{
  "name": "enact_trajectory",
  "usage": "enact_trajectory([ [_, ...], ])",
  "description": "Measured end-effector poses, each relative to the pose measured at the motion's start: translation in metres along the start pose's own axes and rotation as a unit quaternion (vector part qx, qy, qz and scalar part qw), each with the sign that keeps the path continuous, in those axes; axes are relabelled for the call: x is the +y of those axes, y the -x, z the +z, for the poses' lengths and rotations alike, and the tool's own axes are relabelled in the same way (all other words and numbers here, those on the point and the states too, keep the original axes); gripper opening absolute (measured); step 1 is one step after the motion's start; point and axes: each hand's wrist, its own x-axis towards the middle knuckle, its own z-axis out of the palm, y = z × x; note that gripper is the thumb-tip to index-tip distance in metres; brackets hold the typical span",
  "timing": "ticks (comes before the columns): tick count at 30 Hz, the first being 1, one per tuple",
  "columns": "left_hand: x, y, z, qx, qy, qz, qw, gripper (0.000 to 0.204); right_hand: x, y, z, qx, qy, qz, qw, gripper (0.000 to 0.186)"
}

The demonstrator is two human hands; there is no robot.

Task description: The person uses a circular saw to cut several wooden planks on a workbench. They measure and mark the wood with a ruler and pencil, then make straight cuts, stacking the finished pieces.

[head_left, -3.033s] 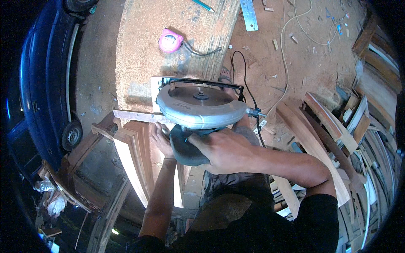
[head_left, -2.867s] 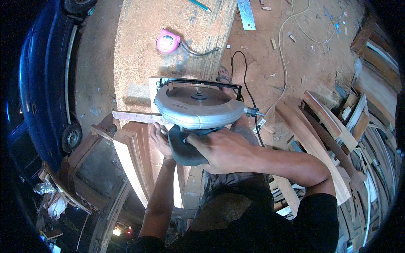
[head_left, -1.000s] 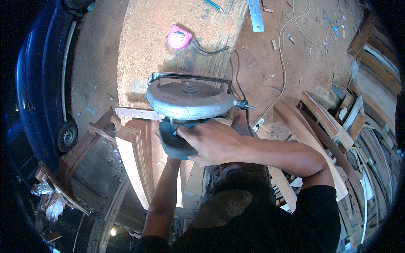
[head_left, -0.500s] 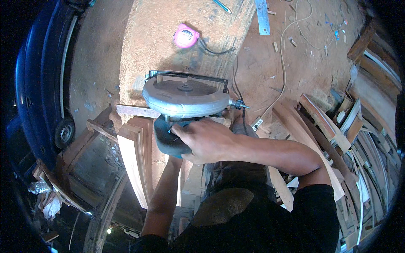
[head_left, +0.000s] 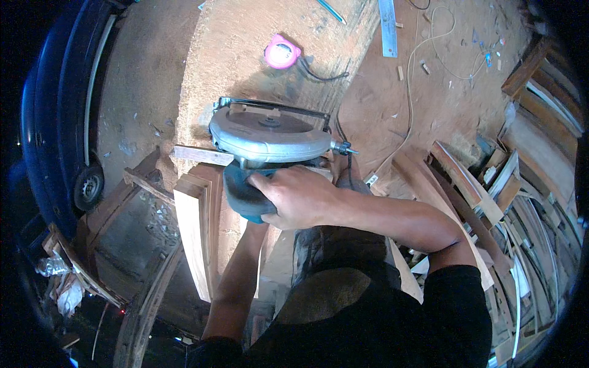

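Note:
My right hand is closed around the rear handle of a circular saw with a silver blade guard and a dark teal body. The saw lies across a wooden workbench, its round blade facing the far side. A thin wood strip sticks out to the left from beneath the saw. My left forearm reaches up under the saw's handle; the left hand itself is hidden there, so its fingers cannot be seen. Thicker wood pieces stand together just left of that forearm.
Beyond the saw lie a pink tape measure, a pencil and a metal ruler. A pale cord runs over the floor at right, near stacked wood offcuts. A dark blue car stands at left.
The whole view has shifted and turned slightly. My right hand keeps its hold on the saw, and the left forearm stays beneath it. No clear movement of the saw on the bench shows.

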Motion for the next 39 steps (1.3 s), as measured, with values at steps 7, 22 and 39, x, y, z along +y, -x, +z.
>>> enact_trajectory([
  [7,0.003,-0.011,-0.006,0.003,0.009,-0.017,1.000,0.083,-0.009,-0.014,0.002,-0.008,0.021,0.031,0.999,0.060],
  [22,-0.017,0.028,0.024,-0.066,-0.040,-0.017,0.997,0.091,-0.075,0.003,-0.067,0.030,0.045,0.110,0.992,0.058],
  [39,0.005,0.010,-0.033,-0.057,0.083,-0.061,0.993,0.104,0.110,-0.104,-0.202,0.038,0.828,0.056,0.557,0.017],
])
